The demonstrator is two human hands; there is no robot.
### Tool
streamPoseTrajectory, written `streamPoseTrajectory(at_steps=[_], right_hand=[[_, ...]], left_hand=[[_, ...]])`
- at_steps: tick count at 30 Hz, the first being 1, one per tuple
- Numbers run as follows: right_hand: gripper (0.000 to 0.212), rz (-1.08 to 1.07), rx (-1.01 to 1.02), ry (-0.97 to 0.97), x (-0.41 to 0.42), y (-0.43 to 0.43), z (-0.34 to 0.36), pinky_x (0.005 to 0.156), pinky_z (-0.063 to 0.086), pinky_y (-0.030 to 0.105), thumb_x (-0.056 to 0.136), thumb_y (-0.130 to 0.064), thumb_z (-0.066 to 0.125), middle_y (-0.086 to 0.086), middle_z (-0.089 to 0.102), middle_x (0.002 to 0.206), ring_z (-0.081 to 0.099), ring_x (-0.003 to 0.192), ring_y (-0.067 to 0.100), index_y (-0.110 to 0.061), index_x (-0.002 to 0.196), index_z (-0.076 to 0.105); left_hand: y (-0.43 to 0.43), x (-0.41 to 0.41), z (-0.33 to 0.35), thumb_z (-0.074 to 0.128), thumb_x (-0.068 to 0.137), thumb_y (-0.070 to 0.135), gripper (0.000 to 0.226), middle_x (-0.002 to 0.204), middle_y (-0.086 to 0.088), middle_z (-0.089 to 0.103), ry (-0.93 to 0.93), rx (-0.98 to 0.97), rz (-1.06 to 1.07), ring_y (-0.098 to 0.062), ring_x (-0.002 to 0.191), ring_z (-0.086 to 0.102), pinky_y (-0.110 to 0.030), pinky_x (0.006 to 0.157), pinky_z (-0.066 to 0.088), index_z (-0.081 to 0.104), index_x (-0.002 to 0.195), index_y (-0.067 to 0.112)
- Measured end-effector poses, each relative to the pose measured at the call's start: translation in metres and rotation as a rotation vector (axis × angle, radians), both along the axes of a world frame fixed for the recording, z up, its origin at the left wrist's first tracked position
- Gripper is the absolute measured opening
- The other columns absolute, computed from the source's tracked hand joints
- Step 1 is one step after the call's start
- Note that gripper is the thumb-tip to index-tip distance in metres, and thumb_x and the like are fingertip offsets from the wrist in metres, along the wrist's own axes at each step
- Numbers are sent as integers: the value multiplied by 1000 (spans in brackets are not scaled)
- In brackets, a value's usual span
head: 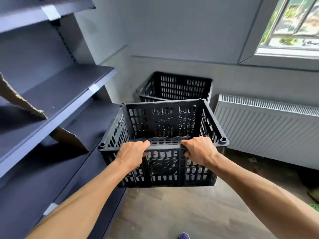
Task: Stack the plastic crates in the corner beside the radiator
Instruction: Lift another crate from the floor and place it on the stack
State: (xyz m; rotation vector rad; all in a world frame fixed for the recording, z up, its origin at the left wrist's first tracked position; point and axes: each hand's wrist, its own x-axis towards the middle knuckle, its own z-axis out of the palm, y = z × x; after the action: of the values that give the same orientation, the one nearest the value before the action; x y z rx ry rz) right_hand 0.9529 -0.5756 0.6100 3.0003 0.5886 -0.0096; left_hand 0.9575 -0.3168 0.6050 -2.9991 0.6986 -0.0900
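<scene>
I carry a black slotted plastic crate (164, 171) in the air, above the floor in the middle of the head view. My left hand (132, 155) grips its near rim on the left, fingers curled over the edge. My right hand (200, 150) grips the same rim on the right. Behind it, a second black crate (177, 87) stands in the corner between the shelving and the white radiator (269, 128). The held crate hides the lower front of the corner crate.
Dark blue metal shelving (57, 94) runs along the left, with cardboard scraps (19, 100) on its shelves. A window (293, 23) sits above the radiator. Wood-look floor (181, 213) lies below, with green items (314, 207) at the right edge.
</scene>
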Motion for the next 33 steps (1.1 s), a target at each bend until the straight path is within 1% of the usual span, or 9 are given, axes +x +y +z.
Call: streamPoseTrajectory(at_steps=[3, 6, 8, 10, 13, 17, 22, 27, 33], right_hand=[[23, -1, -7, -51, -6, 7, 19, 59, 40, 30, 90, -33, 57, 1, 71, 89, 68, 80, 25, -23, 111, 57], [23, -24, -13, -99, -10, 14, 42, 60, 42, 30, 92, -34, 58, 0, 71, 90, 68, 80, 24, -23, 112, 57], [23, -37, -22, -123, -10, 19, 55, 61, 45, 30, 92, -34, 58, -1, 70, 90, 68, 78, 23, -23, 112, 57], [24, -50, -34, -153, -11, 26, 68, 60, 46, 30, 93, -34, 58, -1, 70, 89, 67, 76, 22, -23, 113, 56], [24, -70, -35, -195, -11, 35, 86, 60, 46, 29, 92, -34, 59, -1, 70, 89, 66, 75, 21, -23, 113, 57], [20, -102, -23, -252, -9, 42, 108, 63, 46, 30, 93, -34, 59, -2, 70, 89, 67, 77, 21, -23, 110, 58], [23, -160, -4, -288, 2, 37, 125, 68, 57, 35, 93, -35, 60, -1, 70, 87, 68, 74, 21, -20, 109, 57], [23, -187, -12, -318, 36, 16, 134, 68, 57, 37, 95, -35, 57, 2, 70, 87, 68, 76, 23, -19, 110, 56], [25, -205, -24, -336, 105, -23, 129, 63, 48, 33, 95, -33, 56, 2, 69, 84, 67, 74, 24, -20, 116, 55]], left_hand=[[9, 1, 17, 49, 94, 16, 7, 83, -1, 62, -42, -26, -34, -27, 78, 63, -33, 61, 35, 47, 101, 17], [18, 4, 36, 51, 96, 27, 11, 82, 0, 64, -81, -65, -68, -26, 78, 64, -34, 61, 36, 48, 100, 17], [22, 7, 47, 53, 96, 31, 14, 83, 0, 65, -122, -74, -87, -26, 78, 65, -33, 61, 36, 49, 101, 18], [28, 10, 58, 53, 96, 32, 15, 84, 0, 66, -158, -75, -93, -25, 78, 65, -32, 61, 36, 50, 102, 18], [35, 17, 77, 55, 96, 28, 11, 79, 1, 65, -195, -79, -110, -23, 74, 64, -32, 60, 40, 49, 97, 19], [40, 30, 102, 56, 96, 29, 13, 76, 2, 64, -234, -76, -135, -22, 72, 63, -30, 60, 37, 47, 94, 20], [31, 56, 125, 56, 96, 30, 14, 75, 2, 62, -315, -52, -156, -21, 71, 63, -29, 59, 37, 47, 93, 20], [6, 98, 134, 57, 95, 28, 10, 78, 2, 64, -357, -67, -152, -20, 74, 65, -28, 59, 36, 52, 97, 19], [-34, 164, 128, 59, 94, 35, 16, 75, 1, 64, -370, -66, -135, -20, 70, 66, -28, 57, 40, 55, 98, 20]])
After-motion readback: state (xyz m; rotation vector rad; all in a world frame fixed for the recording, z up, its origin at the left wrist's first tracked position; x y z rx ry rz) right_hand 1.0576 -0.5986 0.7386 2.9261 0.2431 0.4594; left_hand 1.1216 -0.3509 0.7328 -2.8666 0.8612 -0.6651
